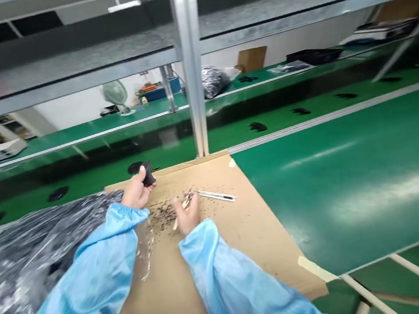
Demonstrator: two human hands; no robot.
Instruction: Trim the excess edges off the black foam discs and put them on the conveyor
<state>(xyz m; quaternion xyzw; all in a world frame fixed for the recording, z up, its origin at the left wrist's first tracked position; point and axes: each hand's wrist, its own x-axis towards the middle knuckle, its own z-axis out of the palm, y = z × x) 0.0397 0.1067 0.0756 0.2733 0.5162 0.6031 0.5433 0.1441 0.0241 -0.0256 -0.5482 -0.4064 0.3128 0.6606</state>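
Observation:
My left hand (136,190) is closed around a small black part (148,174) with a pointed corner, raised over the far left of a cardboard sheet (242,244). In my right hand (188,215) is a thin pale-handled tool (185,201) with a metallic tip; blur hides its exact kind. Just beyond those fingers a utility knife (217,195) lies on the cardboard. Many tiny black scraps (163,215) are scattered between and around both hands. Both forearms wear light blue sleeves.
At left, a clear plastic bag (21,264) of dark items borders the cardboard. A metal post (192,78) rises behind it. Several black parts (258,126) lie along the green conveyor belt (229,130). The green tabletop (355,175) extends right. Behind stands a fan (115,94).

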